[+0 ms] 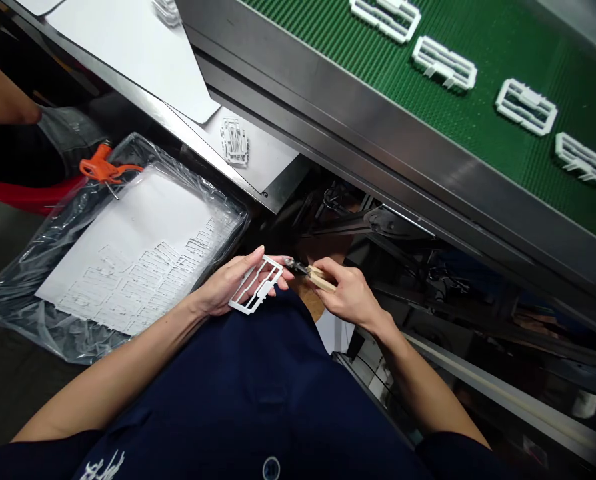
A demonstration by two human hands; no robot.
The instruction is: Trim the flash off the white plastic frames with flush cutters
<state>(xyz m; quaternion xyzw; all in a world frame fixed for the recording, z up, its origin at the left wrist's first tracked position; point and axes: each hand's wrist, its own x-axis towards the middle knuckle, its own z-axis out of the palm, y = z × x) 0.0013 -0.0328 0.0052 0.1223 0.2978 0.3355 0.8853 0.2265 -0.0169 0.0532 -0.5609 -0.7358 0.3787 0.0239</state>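
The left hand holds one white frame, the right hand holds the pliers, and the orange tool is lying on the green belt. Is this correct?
Not fully: in the head view, the orange tool lies on the edge of the clear plastic, not on the green belt. The left hand does hold one white frame, and the right hand the pliers.

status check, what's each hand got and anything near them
Left hand: holding white plastic frame. Right hand: gripping pliers, tips beside left fingers. Lined tray of parts beside left forearm; conveyor ahead.
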